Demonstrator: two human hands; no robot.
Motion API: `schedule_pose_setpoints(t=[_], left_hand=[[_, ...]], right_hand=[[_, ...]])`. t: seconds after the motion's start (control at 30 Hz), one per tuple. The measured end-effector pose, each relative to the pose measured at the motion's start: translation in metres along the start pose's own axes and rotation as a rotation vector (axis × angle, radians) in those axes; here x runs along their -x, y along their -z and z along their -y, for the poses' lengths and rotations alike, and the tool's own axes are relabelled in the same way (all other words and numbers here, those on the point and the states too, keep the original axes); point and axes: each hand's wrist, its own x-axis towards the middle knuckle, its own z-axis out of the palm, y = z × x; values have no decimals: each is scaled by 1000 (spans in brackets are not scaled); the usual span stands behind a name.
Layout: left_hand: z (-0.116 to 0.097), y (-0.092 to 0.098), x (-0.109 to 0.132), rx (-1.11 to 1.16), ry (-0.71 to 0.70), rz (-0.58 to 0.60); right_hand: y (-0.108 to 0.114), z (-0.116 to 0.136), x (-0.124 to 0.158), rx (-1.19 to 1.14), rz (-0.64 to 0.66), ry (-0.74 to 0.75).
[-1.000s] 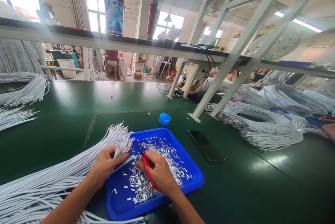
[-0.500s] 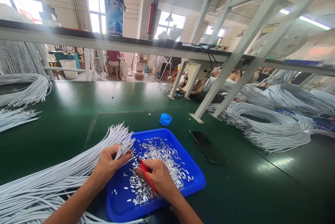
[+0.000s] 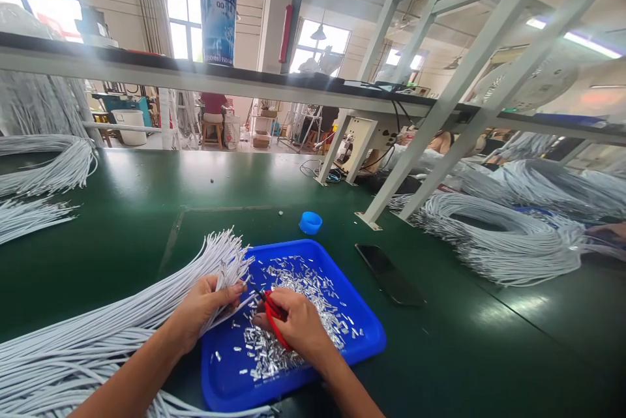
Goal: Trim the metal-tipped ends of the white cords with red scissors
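Note:
My left hand (image 3: 208, 304) is closed around the cut ends of a thick bundle of white cables (image 3: 161, 287), at the left rim of a blue tray (image 3: 362, 333). In my right hand (image 3: 296, 323) are red-handled scissors (image 3: 274, 320), their dark blades pointing at the cable ends by my left fingertips. A single cable sticks out from the left hand towards the blades; whether they touch it I cannot tell. Below the hands, small shiny silver metal pieces (image 3: 274, 356) lie scattered in the tray.
A blue round cap (image 3: 310, 223) stands behind the tray, and a black phone (image 3: 388, 274) lies to its right. Coiled white cables (image 3: 508, 235) lie at the right, more cables (image 3: 53, 167) at the left. Slanted metal legs (image 3: 415, 111) carry a shelf with a blue spray can (image 3: 218, 10).
My left hand has shifted slightly, and one cable now juts out from it over the tray. The red scissor handles have spread wider in my right hand.

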Motion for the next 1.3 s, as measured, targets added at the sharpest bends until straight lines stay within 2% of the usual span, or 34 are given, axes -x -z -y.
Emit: schedule_pose_setpoints(t=[0.1,0.17,0.23,0.3,0.4,0.47,0.53,0.63,0.7,0.83,0.93,1.03,1.13,1.3], left_hand=[[-2,-4,2,-37,15,9],[-2,-7,3,-115,-35,29],[-2,-9,4,-205,-91,19],[0,-11,4,-274,-98,-12],[3,-12,2,-303,-55,-80],[5,-12,1,-269,-29,-85],[5,-11,1,-234,-31,-71],[4,-8,2,-239,-64,-60],[3,-7,2,-268,-77,-46],[1,-9,2,-364,-116,9],[0,-12,1,-454,-185,17],[-2,-14,0,-508,-247,-21],[-5,-14,-1,-461,-277,-67],[-11,-17,-1,-338,-231,-168]], right_hand=[[-2,1,-2,-374,-17,-137],[-9,4,-2,-686,-15,-199],[-17,7,0,-840,-35,-216],[-23,10,2,-751,-106,-173],[-25,11,6,-431,-261,-15],[-23,10,5,-391,-312,20],[-19,8,2,-539,-293,-60],[-11,3,-6,-898,-274,-242],[-7,1,-8,-1025,-263,-311],[-8,5,-4,-871,-196,-222],[-12,9,1,-683,-249,-123],[-10,8,2,-556,-266,-110],[1,5,2,-429,-180,-80],[20,1,1,-89,-44,-33]])
